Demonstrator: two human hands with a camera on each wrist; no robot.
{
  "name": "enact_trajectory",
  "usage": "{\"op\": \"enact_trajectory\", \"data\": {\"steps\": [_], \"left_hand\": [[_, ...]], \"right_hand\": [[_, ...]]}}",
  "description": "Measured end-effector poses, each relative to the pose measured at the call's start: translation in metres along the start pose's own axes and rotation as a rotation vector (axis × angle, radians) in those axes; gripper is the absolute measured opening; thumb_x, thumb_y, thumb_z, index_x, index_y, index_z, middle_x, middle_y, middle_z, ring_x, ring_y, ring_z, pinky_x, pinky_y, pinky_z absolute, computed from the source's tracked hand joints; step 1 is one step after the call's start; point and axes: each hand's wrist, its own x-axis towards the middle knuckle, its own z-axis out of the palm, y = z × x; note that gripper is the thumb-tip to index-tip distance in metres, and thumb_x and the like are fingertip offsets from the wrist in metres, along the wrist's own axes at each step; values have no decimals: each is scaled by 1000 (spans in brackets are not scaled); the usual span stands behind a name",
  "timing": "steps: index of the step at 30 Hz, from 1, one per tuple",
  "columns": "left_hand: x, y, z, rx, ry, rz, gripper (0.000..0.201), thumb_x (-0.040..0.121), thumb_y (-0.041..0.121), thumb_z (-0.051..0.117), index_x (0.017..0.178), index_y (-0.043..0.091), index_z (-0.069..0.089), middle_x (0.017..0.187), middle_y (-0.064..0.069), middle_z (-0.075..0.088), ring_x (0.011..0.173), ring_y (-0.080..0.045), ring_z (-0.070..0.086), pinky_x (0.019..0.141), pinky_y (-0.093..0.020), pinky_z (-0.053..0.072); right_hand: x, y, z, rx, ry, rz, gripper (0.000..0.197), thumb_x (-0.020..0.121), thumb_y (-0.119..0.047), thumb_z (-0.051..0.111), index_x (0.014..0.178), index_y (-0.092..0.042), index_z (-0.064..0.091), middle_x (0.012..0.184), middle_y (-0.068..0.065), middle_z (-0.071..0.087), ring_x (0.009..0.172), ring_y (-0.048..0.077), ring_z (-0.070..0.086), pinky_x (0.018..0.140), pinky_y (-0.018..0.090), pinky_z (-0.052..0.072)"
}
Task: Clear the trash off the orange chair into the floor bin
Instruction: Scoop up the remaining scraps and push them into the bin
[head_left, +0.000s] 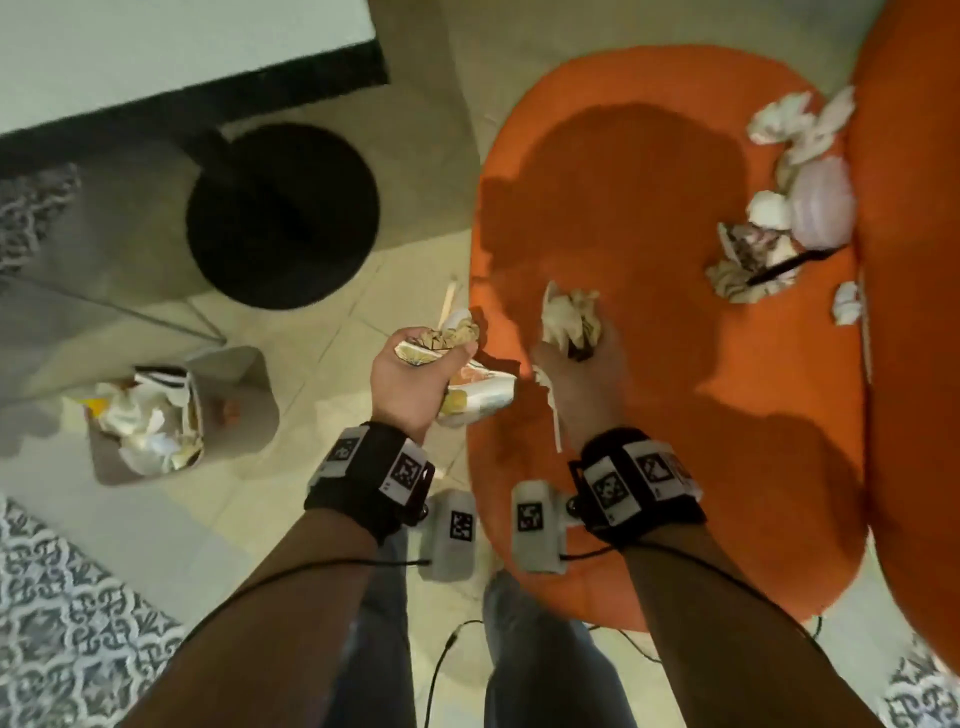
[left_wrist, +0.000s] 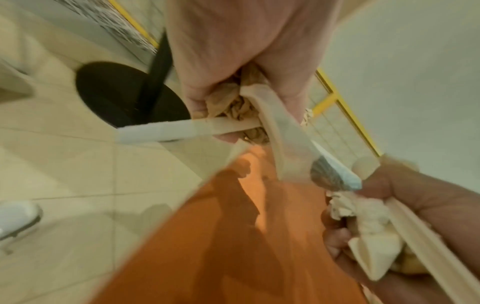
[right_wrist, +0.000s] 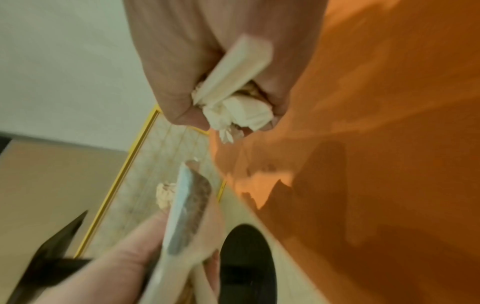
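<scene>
My left hand (head_left: 415, 369) grips a crushed paper cup (head_left: 480, 397) with crumpled brown paper (left_wrist: 233, 107) and a wooden stick (left_wrist: 166, 131), just off the orange chair's (head_left: 675, 415) left edge. Over the seat's front left part, my right hand (head_left: 576, 358) grips a wad of crumpled white paper (head_left: 569, 317) and a flat white stick (right_wrist: 233, 70). More trash (head_left: 763, 260) lies at the seat's back right: crumpled papers, a pale round lid, a black strip. The grey floor bin (head_left: 228, 400) stands on the tiles to the left, holding crumpled paper.
A black round table base (head_left: 283, 215) sits on the floor between bin and chair. A white table top (head_left: 182, 41) is above it. Patterned rugs (head_left: 67, 623) lie at the lower left. The chair's backrest (head_left: 914, 312) rises at the right. Cables trail from my wrists.
</scene>
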Motion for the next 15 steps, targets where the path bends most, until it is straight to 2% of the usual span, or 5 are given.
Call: {"op": "enact_trajectory", "data": {"steps": [2,7,9,11,15], "left_hand": [[6,-10,-46,-63,105,-35,37,67,11,83,93,11,57,74,-1,66,62,-14,62,59,-24,51],[25,-38,-171,-161,327,-97,36,65,20,85,90,11,61,80,-5,67,67,-15,62,61,-23,50],[34,-53,-226,-186,390,-129,38,62,28,86,88,9,65,83,-7,69,73,-19,64,70,-30,51],[45,-68,-281,-205,451,-139,22,68,24,83,76,13,65,81,-7,68,75,-18,63,73,-31,50],[75,-103,-391,-220,594,-242,26,73,22,79,89,5,69,93,-15,69,81,-21,63,71,-32,52]], "right_hand": [[-10,3,40,-34,-126,22,60,79,0,68,133,-15,48,113,1,64,100,16,63,85,28,52],[-43,26,153,-119,-391,32,47,80,6,62,118,-20,51,94,-14,59,83,-4,57,71,6,46],[-59,42,204,-172,-473,30,44,80,6,63,117,-16,53,93,-11,60,80,-4,57,69,7,46],[-75,60,257,-215,-532,48,46,80,4,65,119,-17,53,92,-13,60,76,-8,57,65,2,45],[-105,104,366,-334,-619,118,48,80,-1,66,123,-16,51,92,-13,60,81,-1,58,64,6,46]]}}
